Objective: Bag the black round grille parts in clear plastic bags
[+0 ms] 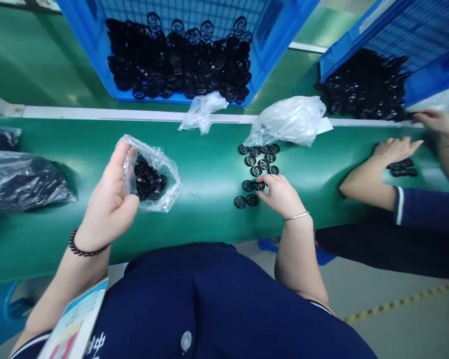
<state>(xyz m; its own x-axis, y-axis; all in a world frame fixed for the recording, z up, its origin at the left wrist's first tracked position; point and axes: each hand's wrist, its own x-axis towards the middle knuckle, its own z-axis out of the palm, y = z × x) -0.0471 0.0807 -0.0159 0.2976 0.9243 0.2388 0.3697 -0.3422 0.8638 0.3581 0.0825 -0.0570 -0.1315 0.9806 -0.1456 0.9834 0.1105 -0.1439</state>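
Observation:
My left hand [111, 207] holds a clear plastic bag [173, 172] by its left side, with some fingers partly behind the film. The bag's mouth gapes towards me, and black wheel-like parts [145, 179] lie piled inside. My right hand [282, 198] pinches a small black spoked wheel [259, 186] between thumb and fingertips, low over the green table. Close to those fingers lies another black wheel [248, 186], with a pair of wheels [240, 202] nearer me. Several more wheels [264, 163] sit in a loose group just beyond my right hand.
Ahead, a blue crate [93, 55] holds many black wheels. A bunched clear bag [203, 110] and a stack of clear bags [290, 119] lie by the white ledge [134, 114]. Filled bags [22, 182] rest at left. At right, a co-worker's hands [392, 152] work near another crate [344, 55].

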